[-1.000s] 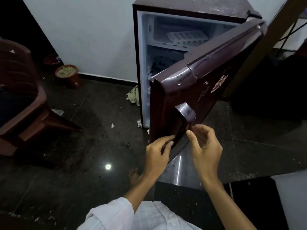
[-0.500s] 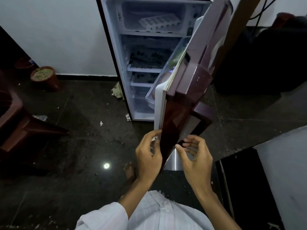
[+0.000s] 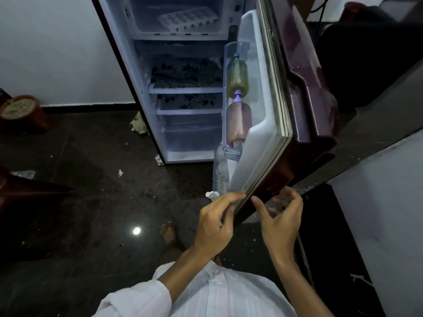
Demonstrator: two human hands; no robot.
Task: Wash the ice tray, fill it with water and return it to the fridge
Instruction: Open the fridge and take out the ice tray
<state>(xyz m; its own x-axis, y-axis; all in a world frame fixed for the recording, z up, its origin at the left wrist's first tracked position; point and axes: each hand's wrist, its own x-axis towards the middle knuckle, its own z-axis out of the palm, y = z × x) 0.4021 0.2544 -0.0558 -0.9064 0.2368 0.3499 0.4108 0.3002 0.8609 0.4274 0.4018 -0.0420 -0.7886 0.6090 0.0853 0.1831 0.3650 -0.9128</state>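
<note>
A white ice tray [image 3: 188, 19] lies in the top freezer compartment of the open fridge [image 3: 146, 106]. The maroon fridge door [image 3: 304, 92] stands wide open, swung to the right. My left hand [image 3: 215, 223] rests its fingertips on the inner white edge at the door's lower corner. On the door's outer side, my right hand [image 3: 279, 220] hovers with fingers curled and spread, holding nothing. Both hands are far below the ice tray.
Two bottles [image 3: 238, 104] stand in the door rack. Patterned shelves [image 3: 185, 76] sit below the freezer. A plant pot [image 3: 21, 112] is at the left wall, a brown chair [image 3: 27, 191] at the left edge. My bare foot [image 3: 169, 232] is on the dark floor.
The fridge door has swung from nearly closed to wide open. My hands followed its lower edge, and the right hand has come off the handle.
</note>
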